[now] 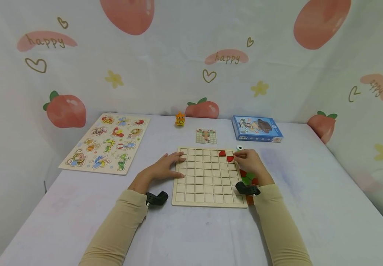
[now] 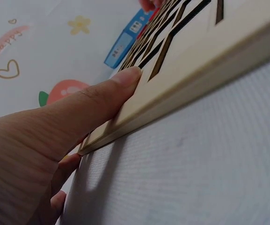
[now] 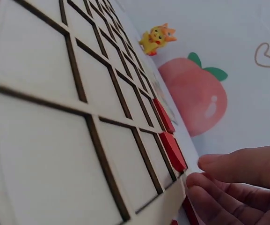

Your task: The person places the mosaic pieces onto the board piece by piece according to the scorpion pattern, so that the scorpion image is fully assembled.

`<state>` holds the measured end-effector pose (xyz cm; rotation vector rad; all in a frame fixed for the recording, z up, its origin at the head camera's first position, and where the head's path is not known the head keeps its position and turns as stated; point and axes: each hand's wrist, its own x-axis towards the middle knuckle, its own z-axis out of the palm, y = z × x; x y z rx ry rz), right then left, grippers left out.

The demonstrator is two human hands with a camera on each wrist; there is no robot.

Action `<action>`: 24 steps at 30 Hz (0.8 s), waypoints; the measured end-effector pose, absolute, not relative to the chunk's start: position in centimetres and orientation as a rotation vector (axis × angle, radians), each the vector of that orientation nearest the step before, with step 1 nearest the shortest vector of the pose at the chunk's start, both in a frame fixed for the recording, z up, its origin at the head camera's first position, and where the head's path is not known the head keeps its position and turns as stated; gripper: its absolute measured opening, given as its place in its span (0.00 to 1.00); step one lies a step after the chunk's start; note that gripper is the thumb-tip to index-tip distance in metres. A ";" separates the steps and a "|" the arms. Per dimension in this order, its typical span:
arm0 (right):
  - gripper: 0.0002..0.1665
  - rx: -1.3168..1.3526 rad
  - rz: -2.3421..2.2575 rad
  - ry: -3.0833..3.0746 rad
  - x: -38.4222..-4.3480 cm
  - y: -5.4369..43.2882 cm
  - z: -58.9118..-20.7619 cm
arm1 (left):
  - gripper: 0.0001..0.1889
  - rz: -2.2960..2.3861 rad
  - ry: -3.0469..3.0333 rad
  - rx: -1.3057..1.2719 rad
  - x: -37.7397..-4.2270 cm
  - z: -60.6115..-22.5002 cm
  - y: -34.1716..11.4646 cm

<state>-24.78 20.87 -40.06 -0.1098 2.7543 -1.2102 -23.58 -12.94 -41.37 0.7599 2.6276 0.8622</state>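
A wooden grid board (image 1: 199, 180) lies flat on the table between both hands. My left hand (image 1: 161, 168) rests on its left edge, with the thumb (image 2: 111, 91) on the top face and the other fingers spread along the side. Two red quarter-round pieces (image 1: 222, 153) sit in cells near the far right corner. Beside the nearer red piece (image 3: 173, 152), my right hand (image 1: 248, 162) has thumb and fingertips close together at the board's edge. Nothing shows between those fingertips. Red and green pieces (image 1: 249, 178) lie right of the board, partly hidden by the right hand and wrist.
A small pattern card (image 1: 206, 136) lies behind the board, with an orange-and-yellow figurine (image 1: 180, 119) farther back. At the back right is a blue box (image 1: 257, 129). An insect picture puzzle (image 1: 106, 144) occupies the left side. A round white-and-green piece (image 1: 239, 147) lies by the right hand.
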 end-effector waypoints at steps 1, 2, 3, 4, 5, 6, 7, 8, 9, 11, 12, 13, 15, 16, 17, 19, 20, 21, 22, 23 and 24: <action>0.20 -0.094 -1.219 2.753 -24.8 21.1 -40.1 | 0.36 0.861 2.628 0.760 -23.6 -41.4 -12.9; 0.20 -0.071 -1.229 2.756 -24.9 21.3 -40.1 | 0.36 0.861 2.628 0.764 -23.7 -41.4 -12.9; 0.20 -0.047 -1.234 2.762 -25.0 21.5 -40.2 | 0.36 0.861 2.626 0.766 -23.7 -41.4 -12.8; 0.20 -0.023 -1.245 2.766 -25.1 21.8 -40.2 | 0.36 0.859 2.627 0.769 -23.7 -41.4 -12.8; 0.20 -0.012 -1.248 2.778 -25.2 22.0 -40.2 | 0.36 0.857 2.627 0.772 -23.7 -41.4 -12.8; 0.20 0.006 -1.248 2.790 -25.3 22.2 -40.3 | 0.36 0.858 2.626 0.775 -23.7 -41.4 -12.7; 0.19 0.013 -1.247 2.801 -25.3 22.4 -40.3 | 0.36 0.862 2.623 0.775 -23.7 -41.4 -12.7; 0.19 0.018 -1.246 2.813 -25.4 22.5 -40.3 | 0.36 0.863 2.622 0.777 -23.8 -41.4 -12.6; 0.19 0.014 -1.242 2.824 -25.4 22.6 -40.3 | 0.36 0.864 2.623 0.775 -23.8 -41.4 -12.6; 0.20 0.003 -1.232 2.836 -25.5 22.8 -40.3 | 0.36 0.860 2.627 0.771 -23.8 -41.4 -12.6; 0.20 0.007 -1.233 2.832 -25.6 22.8 -40.3 | 0.36 0.857 2.629 0.769 -23.8 -41.4 -12.6; 0.20 0.008 -1.236 2.824 -25.7 22.8 -40.3 | 0.36 0.855 2.631 0.766 -23.8 -41.5 -12.7; 0.21 0.029 -1.232 2.808 -25.8 22.8 -40.4 | 0.36 0.856 2.634 0.771 -23.8 -41.5 -12.8; 0.22 0.035 -1.230 2.802 -25.9 22.8 -40.5 | 0.36 0.858 2.635 0.773 -23.8 -41.6 -12.8; 0.22 0.041 -1.227 2.798 -26.0 22.7 -40.5 | 0.36 0.864 2.633 0.776 -23.8 -41.6 -12.9; 0.22 0.041 -1.211 2.803 -26.1 22.6 -40.7 | 0.36 0.873 2.630 0.782 -23.8 -41.6 -12.9; 0.22 0.036 -1.197 2.811 -26.1 22.5 -40.7 | 0.36 0.876 2.629 0.785 -23.7 -41.6 -12.9; 0.22 0.021 -1.187 2.821 -26.2 22.5 -40.8 | 0.36 0.878 2.628 0.784 -23.7 -41.5 -12.9; 0.22 0.007 -1.172 2.832 -26.2 22.4 -40.9 | 0.36 0.877 2.629 0.783 -23.7 -41.6 -13.0; 0.21 0.001 -1.162 2.837 -26.3 22.3 -40.9 | 0.36 0.875 2.629 0.784 -23.7 -41.5 -13.0; 0.21 -0.008 -1.148 2.847 -26.3 22.2 -40.9 | 0.36 0.871 2.631 0.783 -23.7 -41.5 -13.0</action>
